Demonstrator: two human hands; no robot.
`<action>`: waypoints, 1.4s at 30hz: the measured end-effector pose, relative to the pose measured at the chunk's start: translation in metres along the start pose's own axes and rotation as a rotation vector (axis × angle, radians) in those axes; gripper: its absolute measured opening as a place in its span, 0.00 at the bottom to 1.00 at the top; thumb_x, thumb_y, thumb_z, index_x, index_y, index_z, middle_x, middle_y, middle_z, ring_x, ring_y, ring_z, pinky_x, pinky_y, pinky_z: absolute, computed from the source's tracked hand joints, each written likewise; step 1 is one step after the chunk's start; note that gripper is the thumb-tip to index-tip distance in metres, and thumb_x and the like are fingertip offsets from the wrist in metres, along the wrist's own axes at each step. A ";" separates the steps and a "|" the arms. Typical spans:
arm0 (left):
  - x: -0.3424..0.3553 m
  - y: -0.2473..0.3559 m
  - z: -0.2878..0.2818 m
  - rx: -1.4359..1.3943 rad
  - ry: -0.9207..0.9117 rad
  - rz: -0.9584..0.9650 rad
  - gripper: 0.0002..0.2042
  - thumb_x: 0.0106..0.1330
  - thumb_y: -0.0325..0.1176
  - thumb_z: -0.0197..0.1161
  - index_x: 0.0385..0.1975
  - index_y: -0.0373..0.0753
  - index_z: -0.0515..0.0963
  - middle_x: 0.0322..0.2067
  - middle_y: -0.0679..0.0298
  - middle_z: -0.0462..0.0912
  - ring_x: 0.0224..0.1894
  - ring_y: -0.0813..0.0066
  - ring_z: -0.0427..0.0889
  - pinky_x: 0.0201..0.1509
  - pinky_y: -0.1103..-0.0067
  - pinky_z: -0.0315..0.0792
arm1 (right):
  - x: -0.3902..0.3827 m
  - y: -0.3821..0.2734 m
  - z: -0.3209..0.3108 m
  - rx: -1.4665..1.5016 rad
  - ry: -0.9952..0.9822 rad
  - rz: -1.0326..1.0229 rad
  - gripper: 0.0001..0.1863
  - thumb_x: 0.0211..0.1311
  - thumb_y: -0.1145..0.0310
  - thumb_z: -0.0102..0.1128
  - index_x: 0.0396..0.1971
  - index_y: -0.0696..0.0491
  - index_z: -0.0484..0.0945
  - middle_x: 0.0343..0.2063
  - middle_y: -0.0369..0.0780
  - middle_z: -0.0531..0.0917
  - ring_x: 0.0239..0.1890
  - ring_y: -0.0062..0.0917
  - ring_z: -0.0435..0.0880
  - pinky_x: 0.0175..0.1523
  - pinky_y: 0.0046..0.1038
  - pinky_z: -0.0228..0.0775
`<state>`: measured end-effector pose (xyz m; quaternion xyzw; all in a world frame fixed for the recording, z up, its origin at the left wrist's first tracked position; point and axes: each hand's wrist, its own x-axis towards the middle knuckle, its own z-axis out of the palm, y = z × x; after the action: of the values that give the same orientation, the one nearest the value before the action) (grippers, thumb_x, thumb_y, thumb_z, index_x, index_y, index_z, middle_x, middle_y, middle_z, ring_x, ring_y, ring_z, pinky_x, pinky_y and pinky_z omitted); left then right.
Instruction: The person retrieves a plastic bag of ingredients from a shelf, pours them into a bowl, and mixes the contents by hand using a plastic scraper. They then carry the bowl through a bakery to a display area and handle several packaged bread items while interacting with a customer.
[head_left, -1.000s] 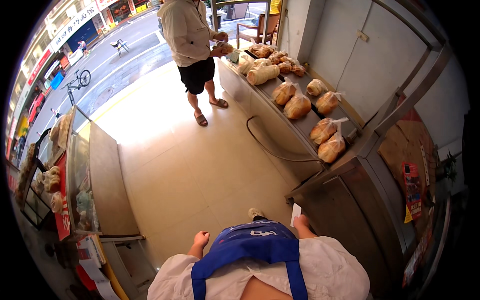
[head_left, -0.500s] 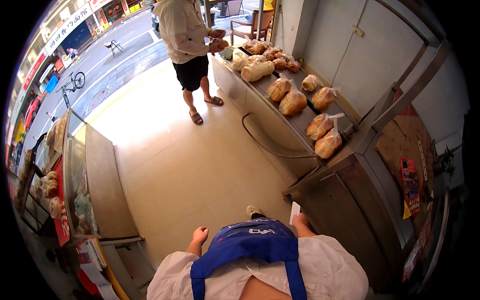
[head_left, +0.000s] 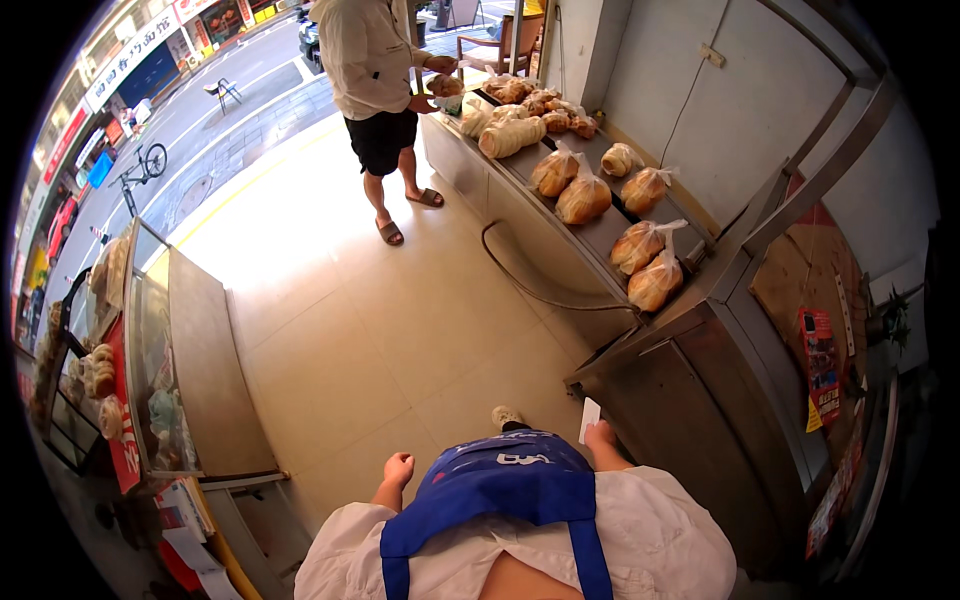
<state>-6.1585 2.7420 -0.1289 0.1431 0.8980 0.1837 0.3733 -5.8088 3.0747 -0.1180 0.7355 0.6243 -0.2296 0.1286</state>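
Observation:
My left hand (head_left: 399,467) hangs beside the blue apron (head_left: 500,480) with its fingers curled in and nothing visible in them. On the other side of the apron, my right hand (head_left: 600,436) grips a thin white rectangular object (head_left: 590,419); whether it is a card or a phone I cannot tell. That hand is close to the corner of a dark metal cabinet (head_left: 680,400). Farther off stands a person in a light jacket (head_left: 365,60), black shorts and sandals, holding a brown bread item (head_left: 444,86) at the end of the bread counter.
Bagged loaves (head_left: 584,200) and rolls lie on the long metal counter (head_left: 600,245) to the right, where a curved metal rail (head_left: 530,293) sticks out. A glass display case (head_left: 160,370) with buns stands at left. Beyond the tiled floor (head_left: 370,350) are a street and a bicycle (head_left: 140,175).
The person at the counter has moved their hands apart, and the brown bread item now shows more plainly between them. My own hands keep almost the same place.

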 end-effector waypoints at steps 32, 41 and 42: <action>-0.007 -0.015 0.005 -0.023 0.076 -0.013 0.15 0.53 0.38 0.52 0.37 0.39 0.77 0.37 0.56 0.79 0.42 0.63 0.77 0.48 0.73 0.68 | -0.006 0.006 -0.001 0.025 0.047 -0.029 0.19 0.50 0.58 0.51 0.34 0.59 0.76 0.38 0.50 0.77 0.41 0.42 0.76 0.45 0.39 0.68; -0.015 -0.013 0.005 -0.070 0.113 -0.048 0.15 0.52 0.37 0.52 0.36 0.38 0.77 0.37 0.55 0.79 0.42 0.61 0.77 0.48 0.73 0.68 | -0.011 0.006 -0.008 0.026 -0.003 -0.011 0.19 0.50 0.58 0.53 0.35 0.59 0.76 0.38 0.51 0.77 0.42 0.43 0.76 0.45 0.38 0.68; -0.015 -0.012 0.006 -0.089 0.123 -0.050 0.15 0.52 0.36 0.52 0.36 0.38 0.77 0.36 0.54 0.79 0.42 0.61 0.77 0.48 0.73 0.68 | -0.007 0.007 -0.007 -0.001 -0.013 -0.017 0.19 0.50 0.58 0.53 0.35 0.58 0.76 0.38 0.51 0.77 0.42 0.43 0.76 0.45 0.38 0.68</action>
<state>-6.1458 2.7272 -0.1286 0.0924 0.9135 0.2225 0.3278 -5.8012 3.0705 -0.1086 0.7286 0.6298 -0.2351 0.1312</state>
